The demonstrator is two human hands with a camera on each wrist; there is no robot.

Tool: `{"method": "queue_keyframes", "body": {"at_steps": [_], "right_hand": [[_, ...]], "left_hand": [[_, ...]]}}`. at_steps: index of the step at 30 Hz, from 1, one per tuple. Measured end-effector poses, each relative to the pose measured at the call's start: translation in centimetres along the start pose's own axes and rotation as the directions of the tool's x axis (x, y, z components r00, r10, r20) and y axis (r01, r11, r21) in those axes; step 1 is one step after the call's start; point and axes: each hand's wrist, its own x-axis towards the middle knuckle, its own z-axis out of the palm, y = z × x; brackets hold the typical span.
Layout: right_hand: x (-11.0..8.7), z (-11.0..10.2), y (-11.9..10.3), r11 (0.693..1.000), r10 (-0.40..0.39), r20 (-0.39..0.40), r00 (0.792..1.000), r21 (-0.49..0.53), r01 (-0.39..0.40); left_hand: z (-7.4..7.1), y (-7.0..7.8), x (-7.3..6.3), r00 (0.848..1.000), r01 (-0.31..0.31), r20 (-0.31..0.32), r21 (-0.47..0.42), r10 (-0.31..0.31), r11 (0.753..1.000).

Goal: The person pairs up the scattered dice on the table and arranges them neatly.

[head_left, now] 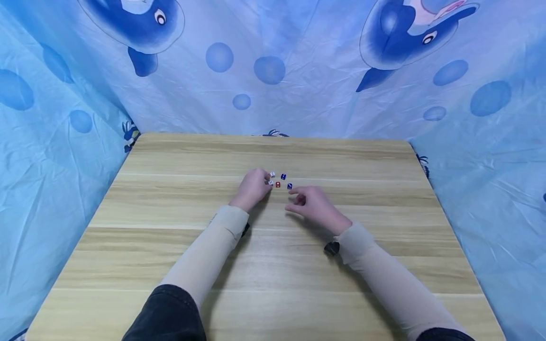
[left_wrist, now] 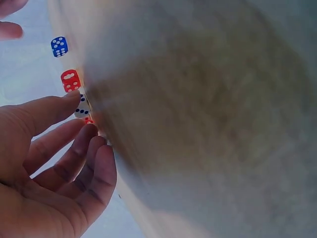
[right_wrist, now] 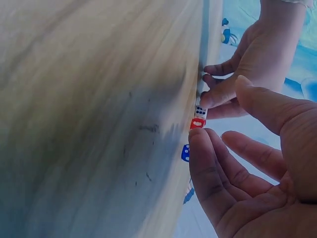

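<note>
My left hand (head_left: 252,188) is at the left end of a small group of dice, thumb and index finger on either side of a white die (left_wrist: 82,107) with dark pips, pinching it. A red die (left_wrist: 88,120) peeks out by its fingertips. Just right of the pinched one sits another red die (head_left: 278,184), then a blue die (head_left: 289,186). Behind them lie a second white die (head_left: 272,174) and a second blue die (head_left: 283,176). My right hand (head_left: 314,208) hovers near the front blue die, its thumb and index finger apart with nothing between them.
The dice are on a wood-grain table (head_left: 273,284), toward its far side. A blue curtain (head_left: 315,99) with cartoon dolphins and bubbles hangs behind the table and along both sides. Dark bands (head_left: 332,248) show at the wrists below the pale sleeves.
</note>
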Motion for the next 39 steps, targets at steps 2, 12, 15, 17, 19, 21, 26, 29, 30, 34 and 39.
{"method": "queue_keyframes", "body": {"at_steps": [2,12,15,17,19,21,26,29,30,34,39], "right_hand": [[0.0,0.2,0.0,1.0,0.008,0.012,1.0,0.001,-0.008],[0.2,1.0,-0.3,0.997,0.075,0.044,0.996,0.006,-0.075],[0.3,1.1,-0.2,0.997,0.071,0.037,0.997,0.004,-0.071],[0.5,1.2,-0.2,0.998,0.068,0.031,0.997,0.003,-0.068],[0.6,1.3,-0.1,0.998,0.066,0.028,0.997,0.0,-0.067],[0.7,1.4,0.0,0.998,0.065,0.028,0.997,-0.005,-0.065],[1.0,1.5,0.0,0.998,0.061,0.028,0.998,-0.018,-0.061],[1.1,1.5,0.0,0.998,0.064,0.027,0.998,-0.021,-0.064],[1.1,1.4,-0.1,0.998,0.066,0.027,0.997,-0.022,-0.065],[1.3,1.5,0.0,0.997,0.065,0.031,0.997,-0.03,-0.064],[1.4,1.7,0.1,0.998,0.032,0.042,0.999,-0.05,-0.03]], "left_hand": [[0.0,0.0,0.1,1.0,-0.001,0.0,0.002,0.001,1.0],[0.2,-0.1,0.1,1.0,0.012,-0.004,0.006,-0.012,1.0],[0.1,-0.1,0.1,1.0,0.016,-0.008,0.011,-0.015,1.0],[0.1,-0.1,0.0,1.0,0.017,-0.004,0.01,-0.017,1.0],[0.0,-0.1,-0.1,1.0,0.015,-0.001,0.01,-0.015,1.0],[0.0,-0.1,-0.4,1.0,0.01,0.004,0.016,-0.01,1.0],[0.1,-0.1,-1.1,0.999,-0.03,0.03,0.037,0.029,0.999],[0.2,0.0,-1.7,0.997,-0.065,0.052,0.061,0.062,0.996],[0.3,0.1,-2.0,0.996,-0.073,0.059,0.067,0.069,0.995],[0.6,0.4,-3.0,0.991,-0.114,0.078,0.101,0.107,0.988],[1.2,0.9,-4.1,0.985,-0.16,0.09,0.144,0.148,0.977]]}}
